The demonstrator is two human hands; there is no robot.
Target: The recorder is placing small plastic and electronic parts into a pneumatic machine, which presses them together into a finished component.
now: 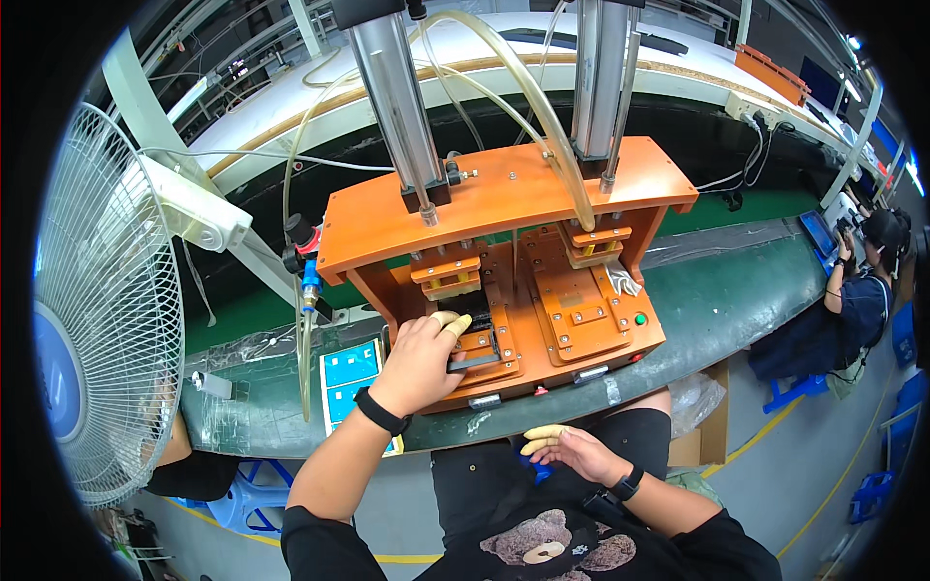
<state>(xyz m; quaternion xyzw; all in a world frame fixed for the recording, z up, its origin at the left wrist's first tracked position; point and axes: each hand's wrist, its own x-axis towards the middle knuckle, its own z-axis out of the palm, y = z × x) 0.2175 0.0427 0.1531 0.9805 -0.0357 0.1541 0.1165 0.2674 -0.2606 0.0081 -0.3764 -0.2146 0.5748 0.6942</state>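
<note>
My left hand (424,356) reaches into the left station of an orange two-station press (513,179). Pale finger cots cover some of its fingertips. Its fingers close on a thin black frame-like part (475,362) at the lower fixture (506,368); the palm hides much of that part. Above these fingers hangs the left press head (449,271). Over my lap is my right hand (579,453), with finger cots on its outstretched fingers and nothing visible in it. The right station's fixture (581,315) lies apart from both hands.
A white fan (116,290) stands at the left. Blue-and-white sheets (351,366) and a small clear bottle (211,384) lie on the green bench (746,286). Hoses hang around the press. Below the bench is a cardboard box (715,416). Another person (857,310) sits at far right.
</note>
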